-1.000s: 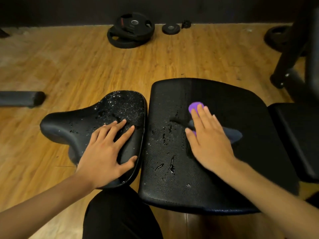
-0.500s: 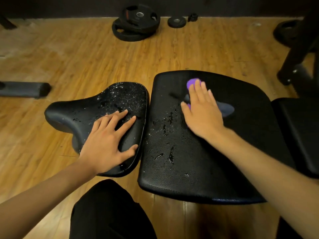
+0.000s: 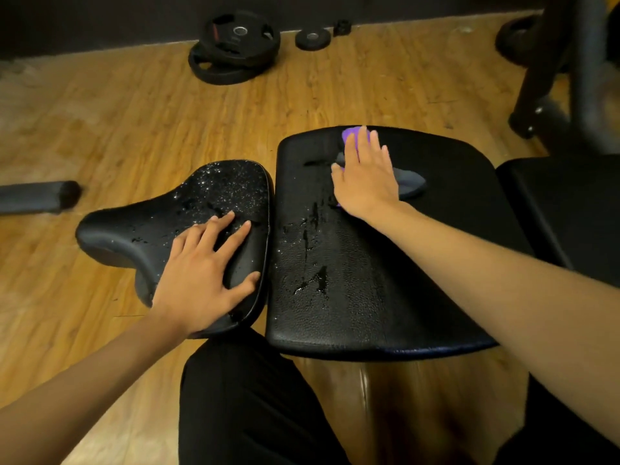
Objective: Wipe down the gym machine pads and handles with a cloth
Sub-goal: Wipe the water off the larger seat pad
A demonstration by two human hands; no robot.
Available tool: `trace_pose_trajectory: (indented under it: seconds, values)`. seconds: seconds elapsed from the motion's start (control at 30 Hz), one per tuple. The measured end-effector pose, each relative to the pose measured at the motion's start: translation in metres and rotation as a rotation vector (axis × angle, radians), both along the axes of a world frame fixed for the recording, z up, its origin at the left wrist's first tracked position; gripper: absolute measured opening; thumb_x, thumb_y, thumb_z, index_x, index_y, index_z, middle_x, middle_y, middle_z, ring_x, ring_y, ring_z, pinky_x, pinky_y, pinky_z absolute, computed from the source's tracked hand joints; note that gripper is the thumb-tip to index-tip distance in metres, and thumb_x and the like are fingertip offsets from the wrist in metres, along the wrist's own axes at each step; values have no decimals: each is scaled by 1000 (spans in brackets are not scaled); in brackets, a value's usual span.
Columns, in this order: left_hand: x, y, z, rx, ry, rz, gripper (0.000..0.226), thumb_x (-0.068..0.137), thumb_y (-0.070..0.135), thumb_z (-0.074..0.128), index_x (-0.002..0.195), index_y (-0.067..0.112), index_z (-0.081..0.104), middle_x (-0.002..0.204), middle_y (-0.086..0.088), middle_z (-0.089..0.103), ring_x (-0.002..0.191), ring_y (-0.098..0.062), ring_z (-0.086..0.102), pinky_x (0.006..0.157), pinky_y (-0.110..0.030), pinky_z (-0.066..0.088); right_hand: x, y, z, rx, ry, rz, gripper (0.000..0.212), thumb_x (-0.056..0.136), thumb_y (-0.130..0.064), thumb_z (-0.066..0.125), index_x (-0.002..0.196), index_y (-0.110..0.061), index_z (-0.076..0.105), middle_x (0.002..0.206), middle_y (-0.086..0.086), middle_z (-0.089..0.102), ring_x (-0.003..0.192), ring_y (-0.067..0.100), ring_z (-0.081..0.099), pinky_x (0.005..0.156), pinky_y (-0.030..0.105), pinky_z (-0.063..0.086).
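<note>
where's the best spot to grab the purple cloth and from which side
Pinch the loose grey flap of the cloth jutting out right of the right hand, coming from above on that side; the rest lies flat under the palm on the large pad.

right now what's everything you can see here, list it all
saddle pad: 1, black, wet, left of centre
wide pad: 1, black, wet streaks, centre
side pad: 1, black, far right
cloth: 1, purple and grey, on wide pad
weight plates: at least 3, black, floor by wall
foam roller: 1, grey, left edge
machine frame: 1, black, top right
left hand: flat on saddle pad
right hand: flat on cloth
</note>
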State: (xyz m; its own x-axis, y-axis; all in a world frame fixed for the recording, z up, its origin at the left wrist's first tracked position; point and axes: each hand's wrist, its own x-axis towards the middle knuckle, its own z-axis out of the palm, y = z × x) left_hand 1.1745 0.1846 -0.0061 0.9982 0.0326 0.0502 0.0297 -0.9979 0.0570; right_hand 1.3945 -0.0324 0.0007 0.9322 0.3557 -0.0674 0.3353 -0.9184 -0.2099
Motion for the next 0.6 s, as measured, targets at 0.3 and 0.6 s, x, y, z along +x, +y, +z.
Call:
trace_pose_trajectory:
  seconds: [0.3, 0.6]
  values:
    - [-1, 1, -2, 12, -8, -6, 81, 92, 70, 38, 159, 23, 42, 161, -10, 40, 145, -35, 36, 115, -52, 29, -216, -92, 1, 86, -9, 308, 67, 105, -49, 12, 161, -12, 12, 170, 5, 8, 159, 22, 3, 129, 41, 11]
    - [-3, -2, -1, 12, 1, 0, 82, 92, 71, 38, 159, 24, 41, 163, -10, 39, 148, -35, 35, 116, -52, 29, -79, -15, -1, -10, 16, 40, 67, 111, -40, 24, 163, -5, 2, 171, 14, -10, 158, 29, -12, 127, 42, -6]
